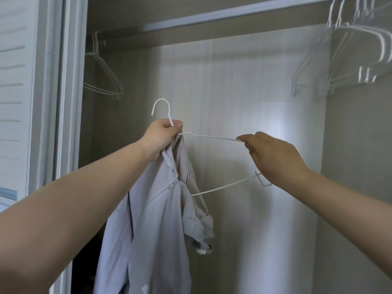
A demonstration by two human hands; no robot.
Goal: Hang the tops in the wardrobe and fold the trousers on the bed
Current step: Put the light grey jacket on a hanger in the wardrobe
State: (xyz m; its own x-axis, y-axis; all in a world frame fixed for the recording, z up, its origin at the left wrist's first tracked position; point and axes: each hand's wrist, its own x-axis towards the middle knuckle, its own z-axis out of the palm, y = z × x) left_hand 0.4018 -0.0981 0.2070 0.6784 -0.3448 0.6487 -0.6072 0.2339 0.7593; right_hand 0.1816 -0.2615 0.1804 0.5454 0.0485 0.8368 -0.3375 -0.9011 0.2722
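A pale lilac zip-up top (152, 225) hangs down from my left hand (162, 136), which grips the neck of a white wire hanger (212, 137) together with the top's collar. The zip is partly undone. One side of the top is over the hanger's left end; the hanger's right arm is bare. My right hand (273, 155) pinches that bare right arm near its shoulder bend. Both hands are held up inside the open wardrobe (244, 92), below its rail (212, 16). No trousers or bed are in view.
Two or three empty white hangers (104, 81) hang at the rail's left end. Several more empty hangers (358, 58) swing, blurred, at the right end. A white louvred door (14, 92) and its frame stand at the left.
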